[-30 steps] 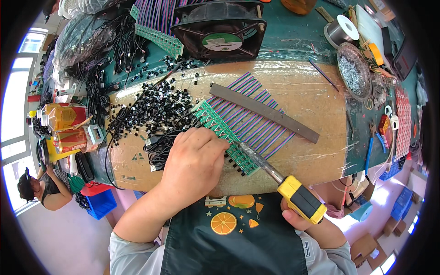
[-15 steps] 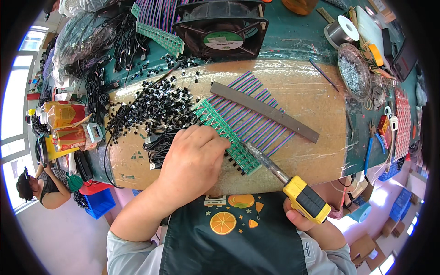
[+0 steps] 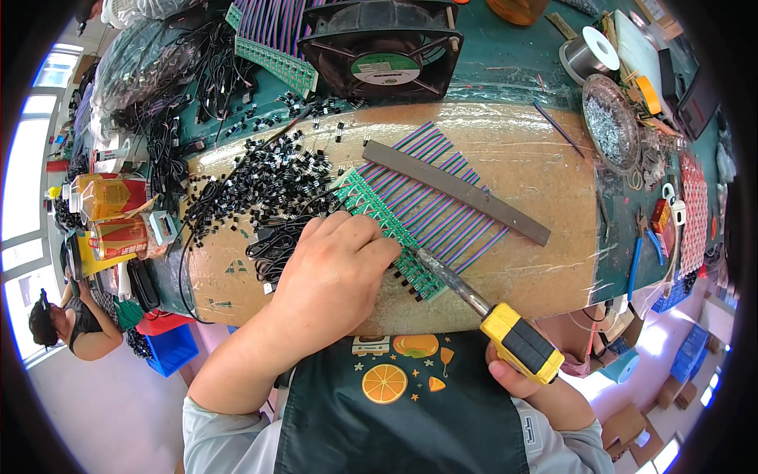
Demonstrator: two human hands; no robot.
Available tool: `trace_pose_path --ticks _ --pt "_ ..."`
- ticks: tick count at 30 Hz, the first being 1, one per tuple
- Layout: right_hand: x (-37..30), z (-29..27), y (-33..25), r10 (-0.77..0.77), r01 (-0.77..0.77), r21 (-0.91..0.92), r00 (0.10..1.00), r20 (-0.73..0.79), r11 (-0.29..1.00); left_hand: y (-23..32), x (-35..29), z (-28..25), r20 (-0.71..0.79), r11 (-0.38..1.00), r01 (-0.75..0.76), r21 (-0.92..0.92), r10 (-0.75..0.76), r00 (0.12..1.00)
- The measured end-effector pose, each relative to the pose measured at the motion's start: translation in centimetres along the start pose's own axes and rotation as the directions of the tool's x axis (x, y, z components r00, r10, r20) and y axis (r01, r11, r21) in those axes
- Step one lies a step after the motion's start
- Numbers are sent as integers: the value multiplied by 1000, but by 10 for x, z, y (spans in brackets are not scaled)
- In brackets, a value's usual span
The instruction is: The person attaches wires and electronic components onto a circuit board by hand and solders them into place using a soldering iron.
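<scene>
The left hand lies knuckles up, fingers curled together and pressing down on the near end of a green circuit strip. The right hand is closed around the yellow and black handle of a soldering iron, whose metal tip meets the strip just beside the left fingertips. The strip runs slantwise across the middle of the tan work mat, with a fan of purple and green wires soldered along it and a grey metal bar laid over them. A heap of small black parts crowds the mat's left side; the right side is bare up to its edge. A black fan stands behind the mat.
</scene>
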State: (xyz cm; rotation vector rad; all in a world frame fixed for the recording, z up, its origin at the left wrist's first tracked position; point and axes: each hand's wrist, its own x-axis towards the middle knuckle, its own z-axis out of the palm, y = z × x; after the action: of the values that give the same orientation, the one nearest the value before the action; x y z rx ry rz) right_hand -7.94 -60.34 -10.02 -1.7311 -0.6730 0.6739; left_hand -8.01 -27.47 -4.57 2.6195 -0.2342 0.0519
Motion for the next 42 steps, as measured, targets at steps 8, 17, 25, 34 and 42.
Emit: trace_pose_path --ticks 8,17,25,34,42 --pt "-9 -1 6 61 -61 14 998 21 998 -2 1 -1 9 1000 3 -1 -3 1000" --pt "13 1 -10 146 -89 481 986 -83 872 -3 -4 -1 -38 999 -4 44 6 999" --pt "30 9 -7 117 -1 630 983 -142 776 -80 23 -48 -328 962 239 131 -186 926" --pt "35 9 -4 80 44 673 985 -151 739 -208 27 -118 -271 831 234 504 -105 957" --pt "33 9 -1 44 66 649 987 -152 758 -194 22 -115 -314 922 189 339 -78 946"
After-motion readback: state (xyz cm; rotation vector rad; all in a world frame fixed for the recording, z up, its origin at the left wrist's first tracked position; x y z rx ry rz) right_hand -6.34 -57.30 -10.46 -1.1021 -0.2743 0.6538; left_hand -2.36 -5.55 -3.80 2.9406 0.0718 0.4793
